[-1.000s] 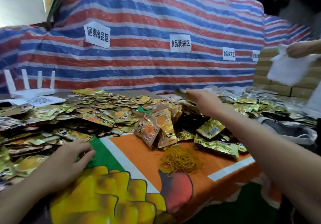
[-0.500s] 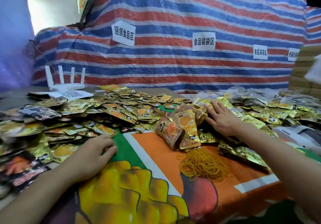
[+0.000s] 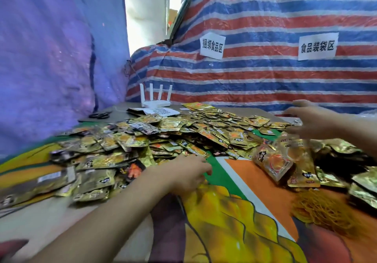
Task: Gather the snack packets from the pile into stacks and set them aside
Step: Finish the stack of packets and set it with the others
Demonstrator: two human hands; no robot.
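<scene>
Left hand (image 3: 188,173) rests at the near edge of a heap of gold foil snack packets (image 3: 183,134); right hand (image 3: 308,121) hovers above it.

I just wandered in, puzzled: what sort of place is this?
Probably a makeshift food-packing workroom: a heap of shiny gold foil snack packets, a tangle of yellow rubber bands, and white paper signs on the striped tarpaulin naming food bundling and bagging zones.

right hand (image 3: 312,120) motion-blurred, grip unclear, rubber bands (image 3: 318,209) smeared, packets (image 3: 40,183) at left edge cut off

striped tarp (image 3: 265,83), purple sheet (image 3: 47,58), bright gap (image 3: 146,7)
</scene>
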